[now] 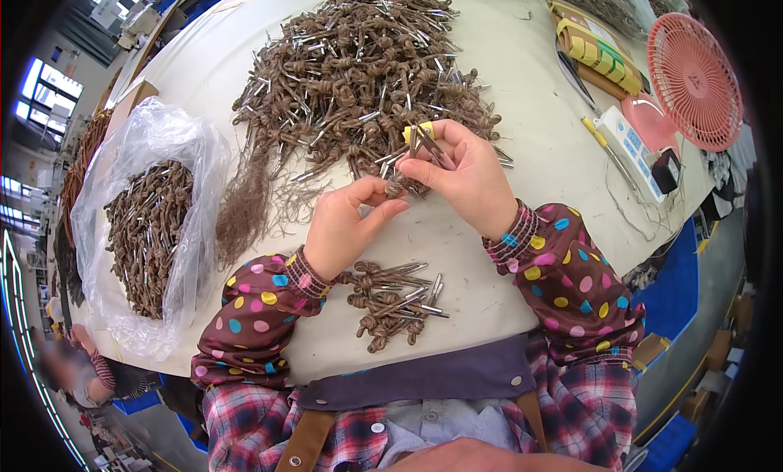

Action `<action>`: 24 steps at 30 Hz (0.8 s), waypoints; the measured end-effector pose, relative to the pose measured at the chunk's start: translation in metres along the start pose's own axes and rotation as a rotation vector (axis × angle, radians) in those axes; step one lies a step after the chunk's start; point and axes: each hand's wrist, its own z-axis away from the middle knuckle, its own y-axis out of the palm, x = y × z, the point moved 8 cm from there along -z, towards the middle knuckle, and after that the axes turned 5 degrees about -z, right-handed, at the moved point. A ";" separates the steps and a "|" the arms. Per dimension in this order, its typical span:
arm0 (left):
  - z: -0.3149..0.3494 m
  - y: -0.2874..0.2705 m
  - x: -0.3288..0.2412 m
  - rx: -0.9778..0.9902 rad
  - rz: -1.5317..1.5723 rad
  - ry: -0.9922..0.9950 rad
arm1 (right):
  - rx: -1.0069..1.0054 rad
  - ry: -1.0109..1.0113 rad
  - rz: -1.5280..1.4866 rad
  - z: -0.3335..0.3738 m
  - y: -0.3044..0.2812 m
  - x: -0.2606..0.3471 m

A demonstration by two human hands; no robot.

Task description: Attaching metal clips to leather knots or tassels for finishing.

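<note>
both hands (pixel 408 195) pinching 1 knotted cord (pixel 397 185), big cord heap (pixel 359 72) behind, small pile (pixel 391 301) below

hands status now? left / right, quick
Left hand: closed, pinching the knot of a brown cord piece.
Right hand: closed, gripping the same piece's metal-tipped ends.

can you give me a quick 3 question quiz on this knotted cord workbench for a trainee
1. True or false: the small pile of knotted cords lies between the person's forearms, near the table edge.
2. What holds the cords at the person's left? A) a metal tray B) a clear plastic bag C) a wooden box
3. Fill in: the pink ____ stands at the far right of the table.

Key: 1 true. 2 B. 3 fan. Also note that the left hand and right hand together pinch one knotted cord in front of the big heap.
</note>
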 end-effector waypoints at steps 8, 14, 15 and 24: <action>-0.005 0.002 -0.003 0.137 0.396 -0.027 | 0.081 -0.005 0.131 0.002 0.000 0.006; -0.004 -0.007 0.003 -0.003 0.444 -0.052 | 0.038 -0.032 0.423 0.010 0.008 0.018; -0.005 -0.006 0.002 -0.003 0.444 -0.052 | 0.022 -0.036 0.463 0.010 0.007 0.020; -0.002 -0.012 -0.009 -0.044 0.305 0.205 | 0.136 -0.013 0.321 0.005 0.011 0.011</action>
